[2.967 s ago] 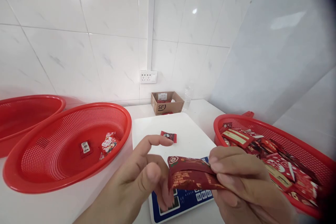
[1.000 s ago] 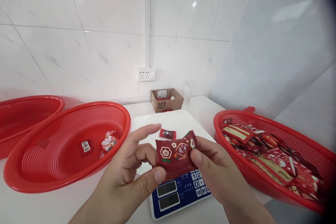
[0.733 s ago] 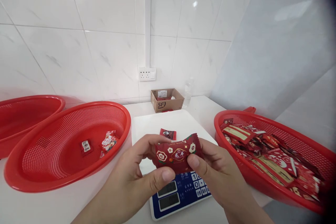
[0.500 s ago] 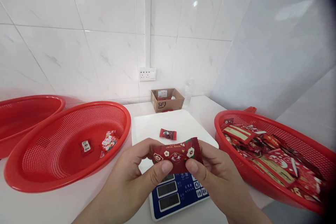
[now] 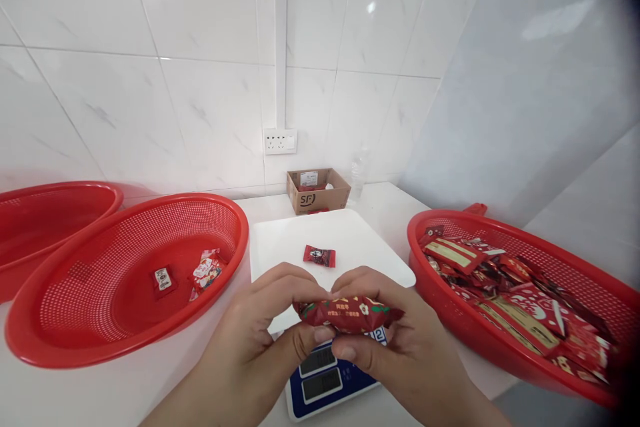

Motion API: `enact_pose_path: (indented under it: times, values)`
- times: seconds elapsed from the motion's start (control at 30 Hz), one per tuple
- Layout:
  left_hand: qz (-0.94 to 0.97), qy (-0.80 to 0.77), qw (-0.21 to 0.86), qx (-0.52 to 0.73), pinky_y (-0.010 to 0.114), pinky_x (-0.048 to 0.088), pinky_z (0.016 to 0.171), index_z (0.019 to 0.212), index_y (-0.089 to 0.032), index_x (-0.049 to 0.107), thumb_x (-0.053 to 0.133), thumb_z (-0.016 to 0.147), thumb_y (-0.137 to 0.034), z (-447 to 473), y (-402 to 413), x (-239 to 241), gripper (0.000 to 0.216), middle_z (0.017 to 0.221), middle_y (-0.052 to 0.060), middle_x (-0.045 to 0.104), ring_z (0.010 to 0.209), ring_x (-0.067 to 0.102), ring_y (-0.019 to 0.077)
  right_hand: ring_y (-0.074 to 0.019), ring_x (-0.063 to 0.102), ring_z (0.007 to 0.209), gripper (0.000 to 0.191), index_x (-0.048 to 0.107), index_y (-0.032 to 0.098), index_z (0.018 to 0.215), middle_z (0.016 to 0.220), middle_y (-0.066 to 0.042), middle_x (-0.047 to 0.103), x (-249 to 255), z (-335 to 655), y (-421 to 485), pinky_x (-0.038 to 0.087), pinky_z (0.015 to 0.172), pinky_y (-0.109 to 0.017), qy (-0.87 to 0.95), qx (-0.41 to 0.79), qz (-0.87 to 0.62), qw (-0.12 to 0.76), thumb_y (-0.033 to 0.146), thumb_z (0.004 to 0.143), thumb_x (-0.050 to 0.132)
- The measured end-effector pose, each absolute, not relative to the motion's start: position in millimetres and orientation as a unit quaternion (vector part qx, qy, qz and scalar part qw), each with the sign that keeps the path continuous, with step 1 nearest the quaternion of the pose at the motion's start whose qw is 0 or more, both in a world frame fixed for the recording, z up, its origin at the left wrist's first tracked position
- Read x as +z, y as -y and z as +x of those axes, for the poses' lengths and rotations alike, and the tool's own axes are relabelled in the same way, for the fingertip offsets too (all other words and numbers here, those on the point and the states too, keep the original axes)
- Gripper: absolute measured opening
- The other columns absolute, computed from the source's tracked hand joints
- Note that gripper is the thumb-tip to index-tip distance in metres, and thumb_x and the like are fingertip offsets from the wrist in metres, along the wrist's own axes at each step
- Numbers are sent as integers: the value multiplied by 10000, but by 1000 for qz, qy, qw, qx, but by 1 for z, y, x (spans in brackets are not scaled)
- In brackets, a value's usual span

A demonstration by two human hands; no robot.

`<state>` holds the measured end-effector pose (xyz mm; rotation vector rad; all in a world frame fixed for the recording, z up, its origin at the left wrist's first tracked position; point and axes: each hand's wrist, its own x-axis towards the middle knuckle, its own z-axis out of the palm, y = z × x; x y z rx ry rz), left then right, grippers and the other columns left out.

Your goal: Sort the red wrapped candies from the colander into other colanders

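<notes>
Both hands pinch one dark red snack packet [image 5: 350,312] with white flower prints, held level above the scale [image 5: 330,380]. My left hand [image 5: 260,340] grips its left end between thumb and fingers. My right hand [image 5: 395,340] grips its right end the same way. A small dark red candy [image 5: 319,255] lies on the scale's white platform [image 5: 300,240], just beyond the hands.
A red mesh basket [image 5: 90,340] at the left holds a few small packets [image 5: 205,270]. Another red basket [image 5: 50,193] sits behind it. At the right, a red basket [image 5: 450,320] is filled with several red packets. A cardboard box [image 5: 317,191] and a clear bottle [image 5: 357,177] stand by the tiled wall.
The packet has been tipped from face-up to edge-on and lowered toward the scale. Both hands have closed in around its ends.
</notes>
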<state>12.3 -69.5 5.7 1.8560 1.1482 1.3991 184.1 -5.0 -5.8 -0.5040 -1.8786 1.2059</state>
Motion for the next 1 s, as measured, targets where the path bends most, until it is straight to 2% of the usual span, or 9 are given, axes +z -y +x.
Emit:
enact_pose_path:
  times: [0.13, 0.4, 0.8, 1.0]
  values:
    - [699, -416, 253, 524, 216, 462, 663, 937, -263, 655, 582, 887, -137, 14, 68, 5, 154, 839, -4, 622, 745, 557, 125, -138, 574, 651, 224, 623, 220, 761, 743, 4, 618, -4, 182, 6, 473, 575, -243, 754, 463, -192, 425, 402, 754, 753]
    - [706, -401, 216, 542, 207, 500, 684, 952, -263, 665, 578, 865, -69, 16, 66, 1, 229, 861, 4, 658, 773, 617, 125, -142, 599, 665, 218, 641, 215, 772, 745, 2, 630, -2, 181, 6, 483, 596, -257, 771, 426, -184, 436, 398, 754, 759]
    - [706, -390, 220, 549, 224, 505, 667, 985, -263, 680, 579, 870, -86, 17, 66, 1, 234, 867, 22, 671, 760, 619, 140, -155, 634, 669, 153, 689, 218, 806, 722, -27, 657, 1, 182, 4, 514, 587, -259, 799, 351, -138, 469, 370, 824, 697]
    - [703, -386, 227, 553, 213, 499, 666, 986, -271, 680, 587, 870, -95, 18, 66, 0, 230, 852, 10, 669, 749, 615, 132, -149, 620, 666, 104, 679, 223, 828, 721, -22, 655, -2, 182, 3, 513, 591, -250, 804, 352, -115, 464, 325, 849, 674]
